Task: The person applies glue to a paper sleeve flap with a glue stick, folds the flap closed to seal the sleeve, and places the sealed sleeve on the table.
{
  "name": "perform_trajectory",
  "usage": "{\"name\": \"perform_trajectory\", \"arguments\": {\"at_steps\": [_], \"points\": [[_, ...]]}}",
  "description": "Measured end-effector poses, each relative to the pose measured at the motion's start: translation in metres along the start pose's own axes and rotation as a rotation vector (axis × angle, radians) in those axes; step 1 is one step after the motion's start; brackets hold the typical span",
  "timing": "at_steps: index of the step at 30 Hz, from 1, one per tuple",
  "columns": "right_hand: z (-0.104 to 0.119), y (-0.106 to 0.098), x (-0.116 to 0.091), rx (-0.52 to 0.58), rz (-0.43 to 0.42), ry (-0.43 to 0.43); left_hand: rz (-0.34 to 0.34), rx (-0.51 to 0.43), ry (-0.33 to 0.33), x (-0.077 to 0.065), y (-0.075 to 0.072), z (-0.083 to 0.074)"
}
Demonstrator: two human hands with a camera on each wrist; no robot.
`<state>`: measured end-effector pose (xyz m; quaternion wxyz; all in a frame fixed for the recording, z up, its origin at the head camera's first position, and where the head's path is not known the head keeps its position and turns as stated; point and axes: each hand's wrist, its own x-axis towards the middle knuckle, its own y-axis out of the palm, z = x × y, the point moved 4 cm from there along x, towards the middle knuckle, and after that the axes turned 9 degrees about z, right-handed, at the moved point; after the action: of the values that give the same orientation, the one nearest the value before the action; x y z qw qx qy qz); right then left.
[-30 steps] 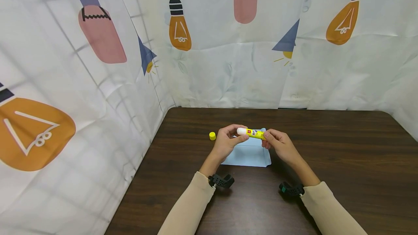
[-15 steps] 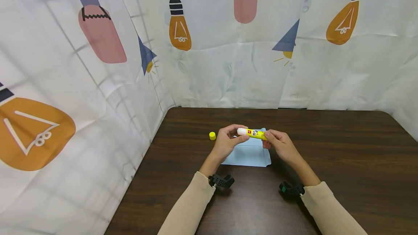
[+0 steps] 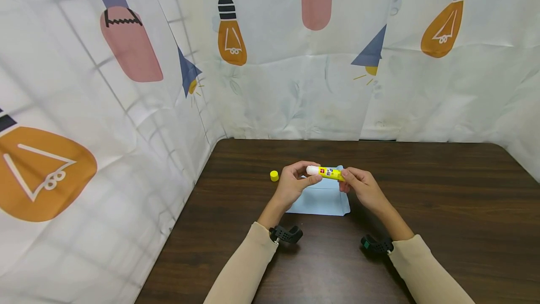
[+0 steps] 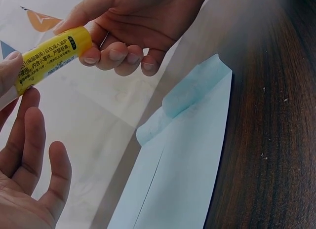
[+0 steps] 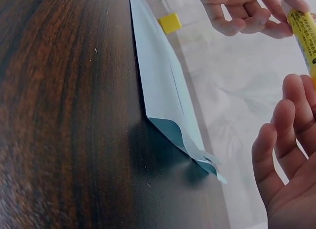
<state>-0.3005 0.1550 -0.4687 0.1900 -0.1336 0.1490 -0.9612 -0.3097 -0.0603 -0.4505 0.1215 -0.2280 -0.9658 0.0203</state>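
I judge that I'm readying the glue stick (image 3: pixel 330 173), its yellow cap (image 3: pixel 274 176) lying off on the table (image 3: pixel 443 201). I hold it raised near the pale blue paper (image 3: pixel 318 203): the fingers of my left hand (image 3: pixel 292 183) pinch it by the white end, those of my right hand (image 3: pixel 364 190) the yellow base. The next move probably calls for a steady hold and a gentle twist. Its yellow tube carries small dark print; the white tip looks rounded.
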Motion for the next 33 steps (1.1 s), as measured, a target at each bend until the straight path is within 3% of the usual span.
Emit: {"name": "perform_trajectory", "arguments": {"at_steps": [15, 33], "points": [[0.0023, -0.0011, -0.0009, -0.001, -0.026, -0.019, 0.002, 0.029, 0.010, -0.0001, -0.0005, 0.0034], [0.0023, -0.0065, -0.0030, 0.000, -0.084, 0.008, 0.005, 0.113, -0.029, 0.0004, -0.0004, 0.0070]]}}
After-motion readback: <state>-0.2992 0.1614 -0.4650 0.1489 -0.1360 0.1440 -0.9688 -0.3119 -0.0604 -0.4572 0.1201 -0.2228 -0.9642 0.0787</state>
